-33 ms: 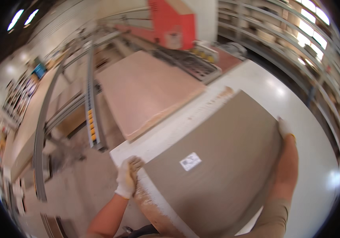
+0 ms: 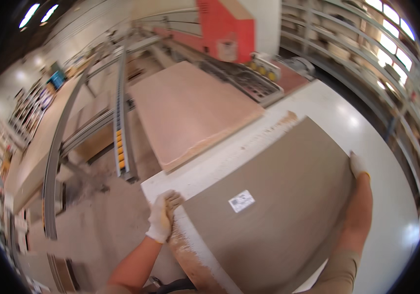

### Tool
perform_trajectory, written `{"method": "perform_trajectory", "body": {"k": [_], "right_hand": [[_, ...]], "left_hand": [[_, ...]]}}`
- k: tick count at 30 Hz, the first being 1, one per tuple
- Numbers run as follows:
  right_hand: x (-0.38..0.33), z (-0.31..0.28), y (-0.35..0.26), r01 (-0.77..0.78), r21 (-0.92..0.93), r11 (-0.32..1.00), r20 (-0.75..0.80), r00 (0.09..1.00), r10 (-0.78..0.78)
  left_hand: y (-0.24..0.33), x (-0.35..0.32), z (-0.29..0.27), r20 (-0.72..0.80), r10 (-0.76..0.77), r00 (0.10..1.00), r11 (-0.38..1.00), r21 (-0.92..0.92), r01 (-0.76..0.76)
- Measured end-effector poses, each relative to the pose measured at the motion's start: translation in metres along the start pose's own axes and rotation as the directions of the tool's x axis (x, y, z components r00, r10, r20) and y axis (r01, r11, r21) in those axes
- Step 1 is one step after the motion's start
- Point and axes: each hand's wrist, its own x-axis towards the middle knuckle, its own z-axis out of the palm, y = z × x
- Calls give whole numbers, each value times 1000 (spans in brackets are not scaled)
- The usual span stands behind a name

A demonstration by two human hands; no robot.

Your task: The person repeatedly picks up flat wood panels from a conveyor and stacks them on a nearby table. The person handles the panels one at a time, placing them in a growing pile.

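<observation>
A large grey-brown panel (image 2: 273, 181) lies flat on a white-topped table (image 2: 391, 196), with a small white printed label (image 2: 241, 201) stuck on its face. My left hand (image 2: 164, 215), in a pale work glove, has its fingers curled at the panel's left corner, beside the table's worn edge. At the panel's right edge, my right hand (image 2: 359, 165), also gloved, grips the far right corner. Most of its fingers are hidden. My right forearm runs along that side of the panel.
Beyond the table lies a pinkish-brown board stack (image 2: 195, 108) on a machine bed. A red machine housing (image 2: 227, 32) stands behind it. Metal rails (image 2: 122, 108) run away on the left, one with yellow rollers. Grey shelving (image 2: 347, 29) lines the right side.
The whole view has shifted slightly, so everything sits a little further right. Both hands keep their places on the panel, and the panel has not visibly moved on the table.
</observation>
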Motion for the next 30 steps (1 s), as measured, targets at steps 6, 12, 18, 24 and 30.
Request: {"method": "perform_trajectory", "body": {"k": [6, 12, 18, 24, 30], "right_hand": [[-20, 4, -34, 84, -69, 994, -5, 996, -85], [-70, 6, -10, 198, -343, 918, -17, 976, -217], [-172, 2, -9, 62, -188, 980, -49, 996, -72], [-347, -22, -30, -16, -169, 985, -22, 1000, 13], [-466, -29, 6, -12, 101, 995, 159, 987, -4]], "left_hand": [[33, -61, 8, -286, 106, 952, 929, 371, 8], [47, -154, 19, -427, 42, 904, 535, 773, 340], [43, -196, 22, -229, -393, 891, 739, 498, 454], [74, -212, -35, 219, -615, 758, 705, -278, 652], [118, -305, -98, 126, -590, 798, 781, -162, 603]]}}
